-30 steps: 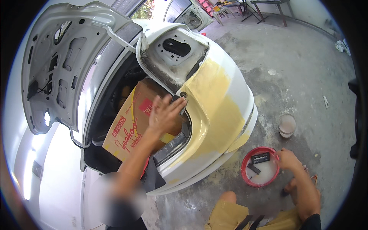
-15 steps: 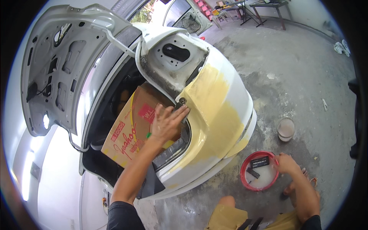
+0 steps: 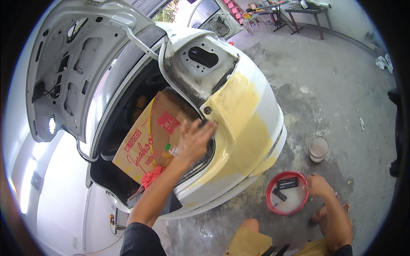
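My left hand (image 3: 196,138), fingers spread, presses a dark pad (image 3: 205,123) against the inner edge of the white car's rear corner (image 3: 239,136), below the empty lamp recess (image 3: 213,64). Patches of yellow material cover that corner. Beneath the hand, in the open trunk, lie a cardboard box (image 3: 139,158), a red cloth (image 3: 151,177) and a small bottle, partly hidden. My right hand (image 3: 316,183) has curled fingers at the rim of a red basin (image 3: 269,192) of cloudy liquid holding dark blocks (image 3: 287,182); what, if anything, it grips is unclear.
The trunk lid (image 3: 77,72) stands raised at left. A clear container (image 3: 318,149) sits on the grey floor (image 3: 333,98) beside the basin. Tables (image 3: 309,10), a stool and a detached door (image 3: 209,19) are at the back; white rags (image 3: 383,63) lie by the right wall.
My left hand, with the dark pad, has moved down and right along the trunk edge. A red cloth and bottle in the trunk now show. My right hand stays by the basin.
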A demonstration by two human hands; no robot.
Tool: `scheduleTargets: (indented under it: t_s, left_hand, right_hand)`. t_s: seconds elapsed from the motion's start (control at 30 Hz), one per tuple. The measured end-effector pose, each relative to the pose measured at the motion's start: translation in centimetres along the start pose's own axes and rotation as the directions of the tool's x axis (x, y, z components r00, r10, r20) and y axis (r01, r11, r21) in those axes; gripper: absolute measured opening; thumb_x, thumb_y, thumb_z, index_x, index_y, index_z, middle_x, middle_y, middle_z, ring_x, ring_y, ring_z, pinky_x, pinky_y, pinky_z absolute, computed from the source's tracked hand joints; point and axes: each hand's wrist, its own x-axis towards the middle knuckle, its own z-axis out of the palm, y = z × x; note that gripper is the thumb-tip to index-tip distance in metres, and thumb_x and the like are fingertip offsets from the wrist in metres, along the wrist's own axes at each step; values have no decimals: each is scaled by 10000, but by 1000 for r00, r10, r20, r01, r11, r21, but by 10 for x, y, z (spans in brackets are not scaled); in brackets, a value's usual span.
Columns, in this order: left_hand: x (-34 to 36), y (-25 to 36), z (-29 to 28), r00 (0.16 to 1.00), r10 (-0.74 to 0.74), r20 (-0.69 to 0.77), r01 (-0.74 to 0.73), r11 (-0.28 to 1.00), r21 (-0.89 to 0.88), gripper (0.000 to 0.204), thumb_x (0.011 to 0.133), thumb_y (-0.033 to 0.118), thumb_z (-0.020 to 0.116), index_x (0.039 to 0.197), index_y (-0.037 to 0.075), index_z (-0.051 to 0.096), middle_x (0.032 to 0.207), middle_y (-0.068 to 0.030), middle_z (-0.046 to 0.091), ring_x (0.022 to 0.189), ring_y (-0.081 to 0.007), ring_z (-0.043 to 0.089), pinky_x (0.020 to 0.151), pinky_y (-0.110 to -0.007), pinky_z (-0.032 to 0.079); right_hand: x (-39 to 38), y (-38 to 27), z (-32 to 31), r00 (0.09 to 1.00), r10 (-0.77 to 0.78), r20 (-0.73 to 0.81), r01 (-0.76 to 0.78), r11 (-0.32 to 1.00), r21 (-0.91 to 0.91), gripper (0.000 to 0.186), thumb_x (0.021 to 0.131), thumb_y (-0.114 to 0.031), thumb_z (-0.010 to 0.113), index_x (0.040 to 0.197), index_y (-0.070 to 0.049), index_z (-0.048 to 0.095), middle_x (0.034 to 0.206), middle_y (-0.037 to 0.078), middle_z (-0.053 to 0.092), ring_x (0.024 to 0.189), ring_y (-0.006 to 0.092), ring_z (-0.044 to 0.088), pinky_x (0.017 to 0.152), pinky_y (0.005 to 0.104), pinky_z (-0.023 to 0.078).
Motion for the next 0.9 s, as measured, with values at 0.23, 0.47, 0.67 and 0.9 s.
scheduleTargets:
  t_s: [0.23, 0.47, 0.67, 0.9]
  left_hand:
    - [1, 26, -6, 987, -160, -25, 159, 986, -44, 661, 901, 127, 576, 1545, 272, 550, 1567, 101, 567, 1479, -248, 424, 1269, -614, 95]
    - [0, 73, -2, 915, -403, -24, 404, 914, 30, 611, 982, 176, 542, 1583, 272, 501, 1618, 104, 504, 1553, -268, 318, 1259, -644, 75]
    - [10, 93, 1, 835, -549, 48, 550, 825, -132, 661, 961, 185, 540, 1614, 238, 455, 1669, 69, 428, 1576, -362, 271, 1232, -719, 165]
    - [21, 99, -4, 718, -671, 187, 696, 697, -173, 619, 981, 250, 612, 1586, 291, 490, 1761, 3, 233, 1585, -435, 207, 1211, -743, 161]
  right_hand:
    - [3, -2, 5, 1000, -3, 16, 3, 1000, -8, 464, 869, -369, 768, 1255, -120, 708, 1177, 189, 694, 1204, 394, 642, 1019, 526, 521]
    - [8, -3, 11, 999, 25, 21, -25, 1000, -1, 457, 867, -352, 761, 1258, -121, 707, 1169, 196, 690, 1125, 410, 672, 1004, 505, 538]
    - [9, -2, 8, 994, 44, 98, -42, 999, -25, 425, 881, -341, 758, 1244, -123, 723, 1188, 202, 684, 1125, 417, 670, 993, 496, 540]
    - [8, 1, 2, 1000, 3, 19, -3, 1000, 6, 420, 897, -333, 767, 1256, -120, 725, 1196, 203, 681, 1124, 415, 670, 998, 485, 538]
